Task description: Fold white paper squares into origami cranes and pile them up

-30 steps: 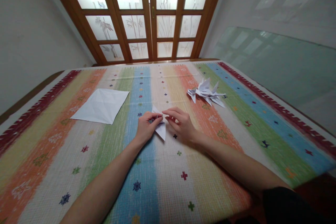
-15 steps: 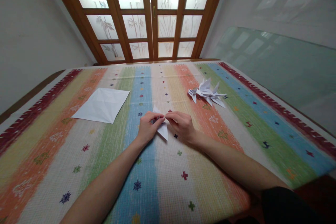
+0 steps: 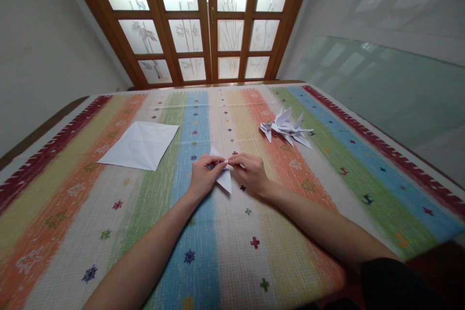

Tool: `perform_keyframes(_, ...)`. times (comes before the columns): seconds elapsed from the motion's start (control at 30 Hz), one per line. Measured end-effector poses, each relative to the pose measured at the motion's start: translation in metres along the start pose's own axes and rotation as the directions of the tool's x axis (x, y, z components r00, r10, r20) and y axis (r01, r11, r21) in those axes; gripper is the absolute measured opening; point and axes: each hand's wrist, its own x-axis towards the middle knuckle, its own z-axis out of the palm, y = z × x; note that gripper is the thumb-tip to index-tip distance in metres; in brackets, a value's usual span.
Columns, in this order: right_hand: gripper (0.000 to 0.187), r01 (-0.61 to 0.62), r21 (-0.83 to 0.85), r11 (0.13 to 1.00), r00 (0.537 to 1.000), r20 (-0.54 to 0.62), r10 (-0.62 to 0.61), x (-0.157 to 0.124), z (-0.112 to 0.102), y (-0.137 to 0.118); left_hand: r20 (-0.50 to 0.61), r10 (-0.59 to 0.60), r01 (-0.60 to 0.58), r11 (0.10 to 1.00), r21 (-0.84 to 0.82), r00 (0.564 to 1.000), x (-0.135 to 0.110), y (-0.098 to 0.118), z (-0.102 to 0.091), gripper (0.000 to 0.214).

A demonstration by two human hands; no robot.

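Both hands meet over a small white folded paper crane (image 3: pixel 224 181) near the middle of the table. My left hand (image 3: pixel 206 170) is closed, pinching the crane's body between thumb and fingers. Its two pointed wings stick out, one beyond the fingers and one toward me. My right hand (image 3: pixel 250 170) is closed too, its thumb and forefinger pinching a narrow tip of the same paper, right beside the left fingertips. The fingers hide most of the crane's middle.
A creased white paper sheet (image 3: pixel 143 145) lies flat at the left. Several finished paper cranes (image 3: pixel 286 128) sit in a pile at the right. A striped tablecloth (image 3: pixel 232 252) covers the table. Wooden doors with glass panes (image 3: pixel 212 58) stand beyond the far edge.
My hands stay almost in place on the paper crane. A bit of white tip now shows between the fingertips, where the right fingers have shifted slightly.
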Motion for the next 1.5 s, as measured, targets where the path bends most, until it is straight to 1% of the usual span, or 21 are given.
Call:
perform_keyframes(0.17,0.017,0.024,0.008,1.000,1.000,0.018,-0.024,-0.001,0.001,0.003,-0.007,0.004,-0.004,1.000,0.010,1.000,-0.001,0.002,0.001,0.007)
perform_keyframes(0.27,0.015,0.004,0.015,1.000,1.000,-0.009,-0.004,-0.002,0.003,0.005,-0.002,-0.007,0.007,1.000,0.022,1.000,-0.001,0.004,0.002,0.007)
perform_keyframes(0.4,0.016,-0.012,-0.061,0.998,0.999,-0.054,0.008,-0.003,0.005,0.006,0.044,-0.027,0.022,0.995,0.102,0.999,-0.002,0.004,0.005,0.010)
perform_keyframes(0.5,0.015,-0.062,-0.084,0.995,0.997,-0.052,0.057,-0.002,0.006,0.005,0.032,-0.025,0.020,0.988,0.152,0.999,-0.004,0.002,0.006,0.010)
perform_keyframes(0.6,0.007,-0.133,-0.036,0.990,0.990,-0.059,0.131,-0.001,0.004,0.004,-0.002,-0.025,0.025,0.984,0.174,1.000,-0.004,-0.001,0.006,0.010)
perform_keyframes(0.63,0.004,-0.148,-0.014,0.989,0.987,-0.061,0.147,0.000,0.004,0.004,-0.013,-0.029,0.031,0.985,0.171,0.999,-0.004,-0.002,0.005,0.010)
perform_keyframes(0.73,0.015,-0.143,0.032,0.989,0.989,-0.030,0.144,0.000,0.004,0.003,-0.029,-0.021,0.025,0.988,0.150,0.999,-0.003,-0.002,0.004,0.010)
perform_keyframes(0.77,0.016,-0.131,0.039,0.991,0.991,-0.013,0.132,0.001,0.004,0.003,-0.025,-0.006,0.010,0.989,0.145,1.000,-0.002,-0.001,0.004,0.010)
perform_keyframes(0.83,0.009,-0.112,0.042,0.993,0.994,0.009,0.112,0.002,0.005,0.002,-0.017,0.031,-0.028,0.990,0.136,0.999,-0.002,0.000,0.004,0.013)
perform_keyframes(0.9,0.008,-0.107,0.040,0.993,0.994,0.007,0.107,0.002,0.005,0.002,-0.017,0.049,-0.046,0.992,0.119,0.999,-0.003,0.000,0.004,0.014)
perform_keyframes(1.07,0.011,-0.184,0.042,0.982,0.983,-0.002,0.184,0.003,0.005,0.001,-0.010,-0.008,0.008,0.999,0.041,1.000,-0.003,-0.006,0.003,0.020)
perform_keyframes(1.2,0.010,-0.207,0.046,0.977,0.978,0.024,0.207,0.003,0.005,0.000,-0.024,0.001,0.000,0.998,0.061,1.000,-0.003,-0.007,0.001,0.018)
perform_keyframes(1.33,0.012,-0.244,0.077,0.967,0.969,-0.022,0.246,0.004,0.004,0.002,-0.076,0.039,-0.028,0.991,0.133,0.996,-0.004,-0.003,0.000,0.018)
perform_keyframes(1.5,0.012,-0.296,0.109,0.949,0.951,-0.064,0.303,0.005,0.001,0.010,-0.243,-0.025,0.058,0.990,0.129,0.970,-0.002,-0.006,-0.003,0.027)
